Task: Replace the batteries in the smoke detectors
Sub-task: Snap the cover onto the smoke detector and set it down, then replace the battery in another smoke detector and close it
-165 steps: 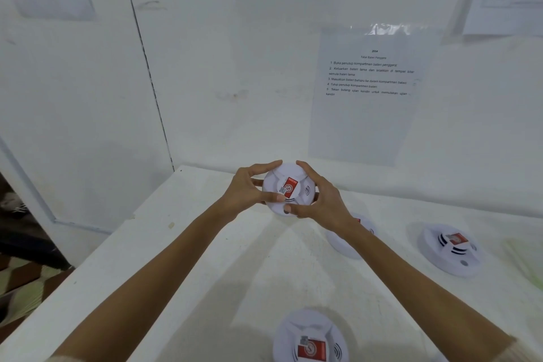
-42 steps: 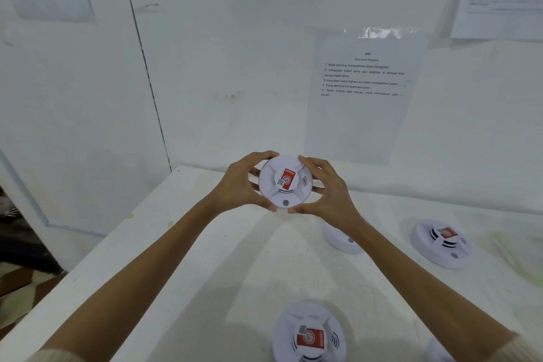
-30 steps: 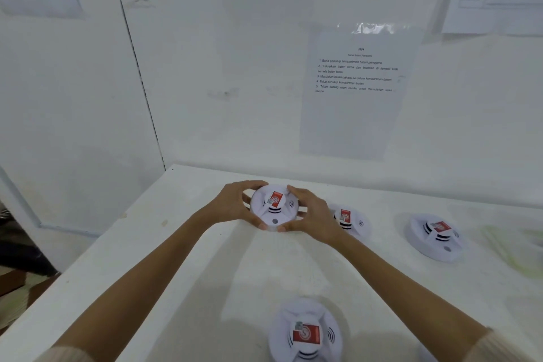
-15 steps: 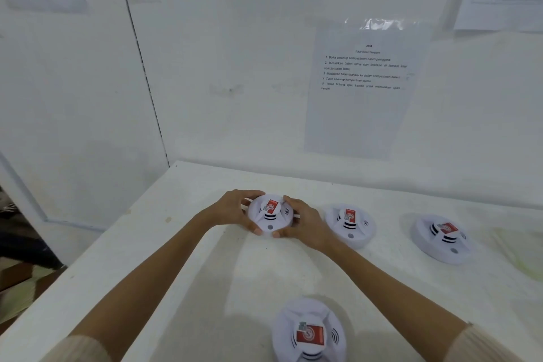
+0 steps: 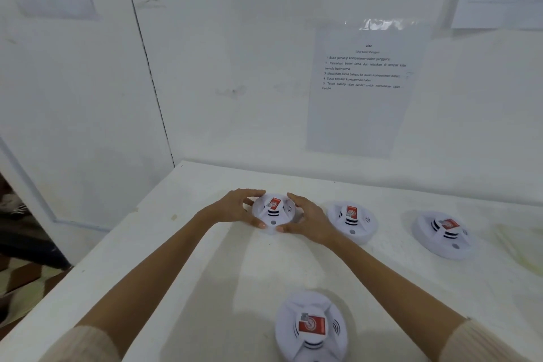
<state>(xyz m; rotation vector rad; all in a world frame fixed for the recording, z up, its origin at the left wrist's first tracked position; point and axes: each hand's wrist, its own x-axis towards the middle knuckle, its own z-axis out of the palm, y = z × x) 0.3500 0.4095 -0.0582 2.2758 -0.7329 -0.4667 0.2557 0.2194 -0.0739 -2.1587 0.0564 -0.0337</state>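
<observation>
You had the first detector [image 5: 273, 211] toward the counter's [image 5: 249, 273] back left corner, the second detector [image 5: 351, 222] just right, the third detector [image 5: 442, 233] farther right, the fourth detector [image 5: 311, 328] at the front edge.

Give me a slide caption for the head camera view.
Left hand and right hand grip a round white red-labelled smoke detector on the white table, three more detectors nearby.

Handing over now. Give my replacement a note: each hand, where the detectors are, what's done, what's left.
The left hand and right hand both grip the rim of the held detector, down at the table.
Three more lie face up: middle detector, right detector, near detector.
Done: all four look closed; which are already serviced cannot be told.
Left: confirm each one, following the instruction sheet.
</observation>
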